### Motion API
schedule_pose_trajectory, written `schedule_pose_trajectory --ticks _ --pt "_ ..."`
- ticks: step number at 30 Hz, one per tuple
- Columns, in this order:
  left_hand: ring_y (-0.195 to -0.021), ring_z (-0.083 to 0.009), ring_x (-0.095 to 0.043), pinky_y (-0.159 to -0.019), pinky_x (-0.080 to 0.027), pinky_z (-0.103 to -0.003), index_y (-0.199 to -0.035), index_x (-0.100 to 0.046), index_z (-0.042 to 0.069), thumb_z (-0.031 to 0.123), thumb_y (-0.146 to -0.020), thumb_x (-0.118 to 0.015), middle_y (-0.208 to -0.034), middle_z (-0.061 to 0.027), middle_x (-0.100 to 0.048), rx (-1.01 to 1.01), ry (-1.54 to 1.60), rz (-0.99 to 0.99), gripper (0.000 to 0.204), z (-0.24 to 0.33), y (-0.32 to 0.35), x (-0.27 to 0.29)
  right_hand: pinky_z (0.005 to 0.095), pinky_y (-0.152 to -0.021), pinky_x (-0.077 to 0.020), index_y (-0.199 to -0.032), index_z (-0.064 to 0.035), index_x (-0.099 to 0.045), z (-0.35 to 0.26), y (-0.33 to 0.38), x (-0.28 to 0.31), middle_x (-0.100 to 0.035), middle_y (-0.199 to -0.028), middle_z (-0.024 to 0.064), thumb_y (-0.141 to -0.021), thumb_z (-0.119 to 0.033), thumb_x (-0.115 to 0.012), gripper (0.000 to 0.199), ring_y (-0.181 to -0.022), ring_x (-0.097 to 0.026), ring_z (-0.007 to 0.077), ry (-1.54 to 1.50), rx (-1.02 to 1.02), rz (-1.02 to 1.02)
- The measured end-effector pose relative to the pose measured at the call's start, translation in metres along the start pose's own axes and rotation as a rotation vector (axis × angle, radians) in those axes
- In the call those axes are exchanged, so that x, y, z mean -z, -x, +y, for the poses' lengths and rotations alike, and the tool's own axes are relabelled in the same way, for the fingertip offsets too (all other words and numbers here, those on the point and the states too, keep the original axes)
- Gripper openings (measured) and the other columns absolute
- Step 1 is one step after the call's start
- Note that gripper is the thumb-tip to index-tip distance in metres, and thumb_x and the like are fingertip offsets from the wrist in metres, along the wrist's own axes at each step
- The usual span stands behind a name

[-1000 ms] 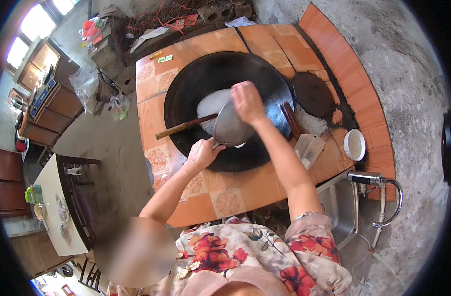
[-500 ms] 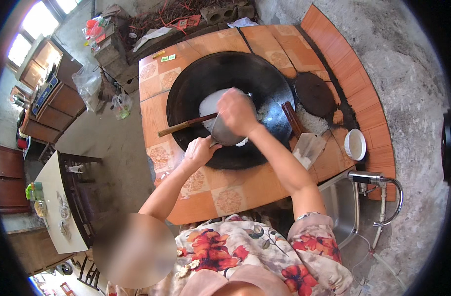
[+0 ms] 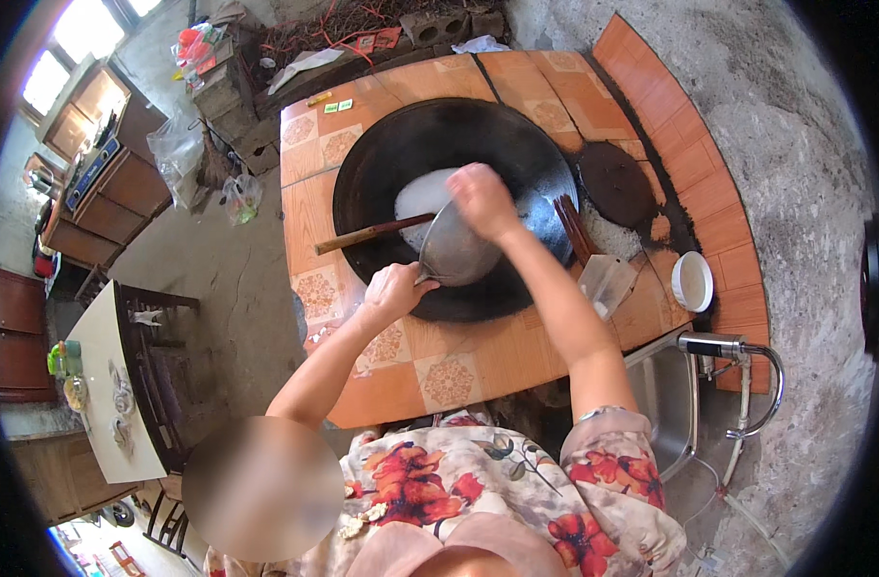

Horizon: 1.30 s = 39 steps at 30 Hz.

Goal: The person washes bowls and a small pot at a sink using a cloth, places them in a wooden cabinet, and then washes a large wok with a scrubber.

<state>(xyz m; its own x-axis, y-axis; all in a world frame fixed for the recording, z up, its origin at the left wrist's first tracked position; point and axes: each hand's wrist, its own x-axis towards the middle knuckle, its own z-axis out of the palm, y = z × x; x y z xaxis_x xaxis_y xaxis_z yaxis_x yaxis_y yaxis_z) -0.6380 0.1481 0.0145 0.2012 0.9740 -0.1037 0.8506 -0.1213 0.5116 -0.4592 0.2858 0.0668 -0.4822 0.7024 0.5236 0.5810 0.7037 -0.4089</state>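
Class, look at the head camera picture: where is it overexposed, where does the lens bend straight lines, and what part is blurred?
Head view: the window at upper left is blown out white; the tiled counter edges bow toward the rim; a round blurred patch sits at lower left; the wok and both hands stay sharp.

My hands: two, left hand (image 3: pixel 393 288), right hand (image 3: pixel 482 197). One big black wok (image 3: pixel 372 183) at centre of tiled bench (image 3: pixel 458 370). One metal ladle (image 3: pixel 456 252). One wooden-handled tool (image 3: pixel 367 234) at 9 o'clock in wok. One round dark lid (image 3: pixel 614 183), 3 o'clock. One white bowl (image 3: pixel 692 281), 4 o'clock. One tap (image 3: pixel 723 346).
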Motion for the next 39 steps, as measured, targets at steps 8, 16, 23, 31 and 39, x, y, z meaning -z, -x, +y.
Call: schedule_pose_trajectory --ticks 8,16,23,31,39 --pt "-0.068 -0.0399 -0.059 -0.059 -0.047 -0.043 -0.08 -0.062 -0.001 0.041 -0.08 -0.069 -0.066 -0.0218 -0.059 -0.069 0.16 0.118 0.042 0.01 -0.005 -0.004 0.0459 -0.09 -0.0412 -0.073 -0.0087 -0.063 -0.059 0.018 -0.008 -0.061 -0.081 0.0127 -0.083 -0.024 -0.054 0.02 -0.087 -0.058 0.0302 0.093 0.407 -0.054" --pt "-0.058 -0.0423 -0.055 -0.051 -0.045 -0.042 -0.067 -0.057 -0.005 0.039 -0.079 -0.072 -0.058 -0.0246 -0.053 -0.039 0.267 0.13 0.048 0.016 0.014 -0.013 0.0305 -0.078 -0.0434 -0.089 -0.0025 -0.06 0.047 0.02 0.031 -0.061 -0.085 0.01 -0.096 -0.032 -0.045 0.033 -0.084 -0.057 0.0221 -0.575 -0.458 0.059" --pt "-0.058 -0.0411 -0.057 -0.052 -0.045 -0.042 -0.08 -0.064 -0.006 0.037 -0.079 -0.072 -0.06 -0.0255 -0.055 -0.009 0.431 0.097 0.044 0.003 0.011 -0.027 0.034 -0.081 -0.043 -0.092 -0.0017 -0.058 0.043 0.028 0.027 -0.059 -0.09 0.0125 -0.097 -0.028 -0.042 0.031 -0.087 -0.056 0.026 -0.399 -0.435 0.229" --pt "-0.072 -0.04 -0.062 -0.062 -0.05 -0.045 -0.074 -0.063 -0.002 0.044 -0.08 -0.068 -0.069 -0.0237 -0.062 -0.099 0.318 0.209 0.047 -0.015 -0.004 0.002 0.0427 -0.088 -0.0422 -0.1 0.0006 -0.053 -0.052 -0.001 0.019 -0.055 -0.102 0.0182 -0.09 -0.015 -0.052 0.018 -0.095 -0.053 0.0366 0.242 -0.077 0.253" --pt "-0.073 -0.0397 -0.062 -0.063 -0.05 -0.045 -0.075 -0.061 0.001 0.046 -0.08 -0.067 -0.068 -0.0219 -0.062 -0.168 0.141 0.051 0.045 -0.017 -0.011 0.012 0.0427 -0.098 -0.0381 -0.093 -0.0039 -0.062 -0.066 -0.023 -0.008 -0.058 -0.096 0.0124 -0.086 -0.021 -0.054 0.02 -0.098 -0.053 0.0295 0.36 0.167 -0.103"
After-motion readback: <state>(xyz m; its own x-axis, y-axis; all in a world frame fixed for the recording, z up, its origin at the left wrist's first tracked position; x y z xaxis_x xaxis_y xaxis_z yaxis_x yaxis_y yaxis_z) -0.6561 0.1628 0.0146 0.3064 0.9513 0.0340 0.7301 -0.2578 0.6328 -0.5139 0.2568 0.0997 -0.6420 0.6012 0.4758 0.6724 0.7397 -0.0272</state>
